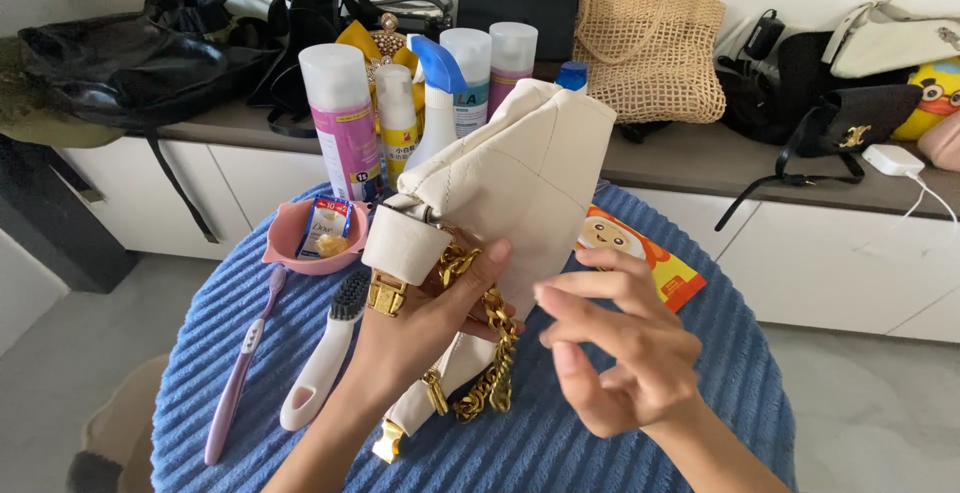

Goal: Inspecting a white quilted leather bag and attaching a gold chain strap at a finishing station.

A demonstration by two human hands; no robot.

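Round table w/ blue ribbed cloth [620, 453]. On it: purple toothbrush [240, 368], white brush w/ black bristles [325, 358], pink bowl [285, 243] (small packet inside), orange-yellow cartoon packet [655, 263]. Behind: pink-label can [343, 118], blue-trigger spray bottle [437, 93], more bottles. Counter along wall holds woven straw bag [650, 48], black bags [130, 68], white charger [892, 160].

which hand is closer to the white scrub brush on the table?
Left. The left hand grips the cream bag's gold chain just right of the white brush; the right hand hovers open farther right, beyond the bag.
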